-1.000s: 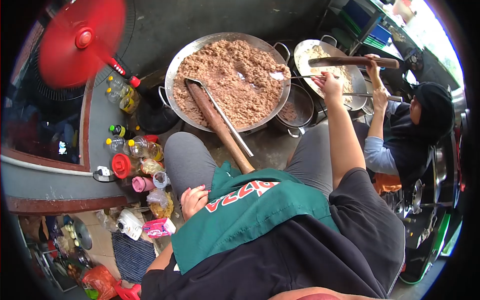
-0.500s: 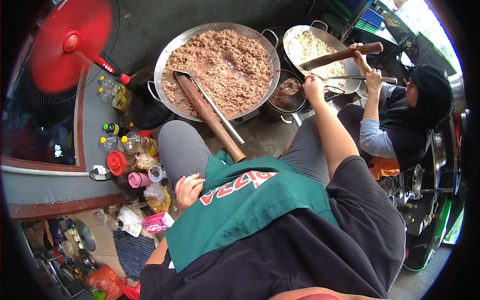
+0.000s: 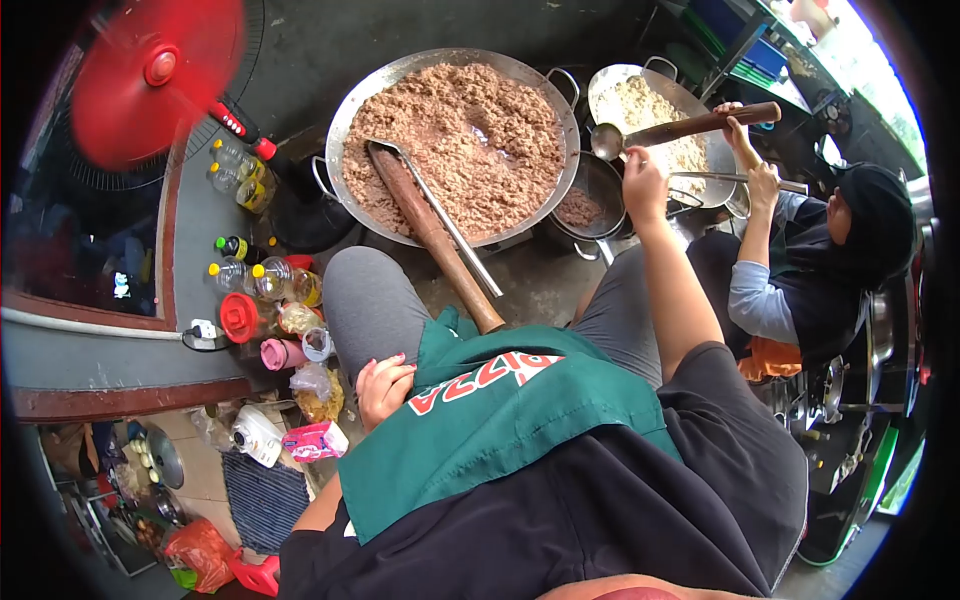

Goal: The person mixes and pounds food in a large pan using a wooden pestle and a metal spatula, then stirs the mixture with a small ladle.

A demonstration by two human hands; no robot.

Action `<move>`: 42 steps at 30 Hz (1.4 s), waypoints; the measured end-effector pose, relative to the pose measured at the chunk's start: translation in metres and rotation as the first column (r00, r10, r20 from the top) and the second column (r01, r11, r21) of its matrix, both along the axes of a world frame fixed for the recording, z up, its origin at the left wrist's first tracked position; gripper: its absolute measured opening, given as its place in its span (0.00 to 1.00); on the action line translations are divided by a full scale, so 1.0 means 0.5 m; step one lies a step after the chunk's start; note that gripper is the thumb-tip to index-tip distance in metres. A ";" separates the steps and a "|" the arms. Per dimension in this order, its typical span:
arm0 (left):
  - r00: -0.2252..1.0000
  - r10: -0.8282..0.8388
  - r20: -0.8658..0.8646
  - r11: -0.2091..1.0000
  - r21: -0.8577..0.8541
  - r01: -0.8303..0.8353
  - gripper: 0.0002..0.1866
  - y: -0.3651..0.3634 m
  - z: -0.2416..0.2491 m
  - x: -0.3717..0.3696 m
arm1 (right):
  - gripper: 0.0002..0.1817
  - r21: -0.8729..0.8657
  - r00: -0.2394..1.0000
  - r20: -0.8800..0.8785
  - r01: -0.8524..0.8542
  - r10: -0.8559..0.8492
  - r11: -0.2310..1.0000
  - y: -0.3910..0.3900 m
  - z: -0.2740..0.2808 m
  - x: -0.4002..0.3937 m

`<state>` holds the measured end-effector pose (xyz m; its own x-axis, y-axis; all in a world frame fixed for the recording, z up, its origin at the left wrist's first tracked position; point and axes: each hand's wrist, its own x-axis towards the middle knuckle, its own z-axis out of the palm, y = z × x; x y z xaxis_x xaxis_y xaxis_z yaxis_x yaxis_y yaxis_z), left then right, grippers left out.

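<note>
My right hand (image 3: 645, 186) grips a metal ladle (image 3: 606, 141), its bowl raised over the far rim of a saucepan (image 3: 622, 220). Inside the saucepan lies a small heap of brown minced mixture (image 3: 578, 207). My left hand (image 3: 384, 388) rests on my left thigh at the edge of the green apron (image 3: 500, 440), fingers laid flat and holding nothing. In front of me stands a wide metal pan (image 3: 335, 140) full of crumbly brown mixture (image 3: 450, 120). A wooden paddle (image 3: 435, 235) and a metal-handled turner (image 3: 455, 225) lean across its near rim.
To the right, a co-worker (image 3: 800, 260) holds a wooden paddle (image 3: 700, 124) and a metal-handled tool (image 3: 750, 180) over another pan (image 3: 715, 150) of pale mixture. A red fan (image 3: 160, 70), several bottles (image 3: 270, 280) and a pink packet (image 3: 315, 441) are on the left.
My right hand has raised the ladle up out of the saucepan, leaving less mixture showing there. My left hand stays on my thigh. The whole view has shifted slightly.
</note>
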<state>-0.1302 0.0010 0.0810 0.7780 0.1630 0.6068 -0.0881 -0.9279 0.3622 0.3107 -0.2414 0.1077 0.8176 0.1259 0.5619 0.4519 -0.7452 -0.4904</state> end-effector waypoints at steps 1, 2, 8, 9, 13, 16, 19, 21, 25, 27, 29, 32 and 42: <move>1.000 -0.001 0.000 1.000 -0.004 0.001 0.11 0.000 0.001 0.000 | 0.09 0.130 1.000 -0.015 0.007 -0.005 0.991 0.002 0.002 0.013; 1.000 -0.004 0.000 1.000 -0.008 0.004 0.11 0.001 0.002 -0.001 | 0.10 0.289 0.998 -0.066 -0.004 0.024 0.957 0.005 -0.016 0.039; 0.999 -0.027 -0.041 0.999 -0.019 0.026 0.12 0.002 0.009 -0.002 | 0.09 0.857 0.847 -0.313 0.057 0.430 0.512 0.143 0.003 0.072; 0.999 -0.024 -0.044 1.000 -0.020 0.023 0.12 0.003 0.009 -0.003 | 0.08 0.880 0.817 -0.337 0.096 0.469 0.466 0.173 -0.012 0.081; 0.999 -0.007 -0.040 1.000 -0.018 0.007 0.12 0.005 0.000 -0.006 | 0.08 0.842 0.706 -0.508 0.285 0.493 0.459 0.290 -0.072 0.113; 1.000 -0.005 -0.027 1.000 -0.023 0.004 0.11 0.010 -0.001 -0.010 | 0.08 0.745 0.698 -0.610 0.344 0.375 0.572 0.346 -0.126 0.134; 1.000 0.008 0.002 1.000 -0.022 -0.008 0.11 0.015 -0.013 -0.018 | 0.07 0.729 0.707 -0.632 0.403 0.318 0.553 0.364 -0.164 0.149; 0.999 0.037 0.019 0.999 -0.022 -0.037 0.11 0.015 -0.022 -0.021 | 0.08 0.734 0.716 -0.632 0.429 0.296 0.526 0.370 -0.177 0.152; 0.997 0.078 -0.004 0.997 -0.014 -0.078 0.10 0.016 -0.016 -0.021 | 0.08 0.740 0.719 -0.626 0.425 0.303 0.521 0.369 -0.185 0.157; 0.994 0.098 -0.052 0.995 -0.003 -0.099 0.08 0.018 -0.003 -0.022 | 0.07 0.753 0.708 -0.627 0.445 0.324 0.486 0.370 -0.185 0.159; 0.994 0.091 -0.064 0.996 -0.017 -0.093 0.07 0.020 0.000 -0.025 | 0.06 0.767 0.708 -0.619 0.451 0.340 0.457 0.372 -0.186 0.161; 0.993 0.095 -0.065 0.995 -0.032 -0.097 0.07 0.022 -0.001 -0.027 | 0.08 0.730 0.704 -0.648 0.462 0.293 0.504 0.375 -0.198 0.170; 0.991 0.121 -0.053 0.988 -0.086 -0.125 0.07 0.015 0.004 -0.020 | 0.10 0.766 0.735 -0.564 0.297 0.375 0.571 0.383 -0.152 0.128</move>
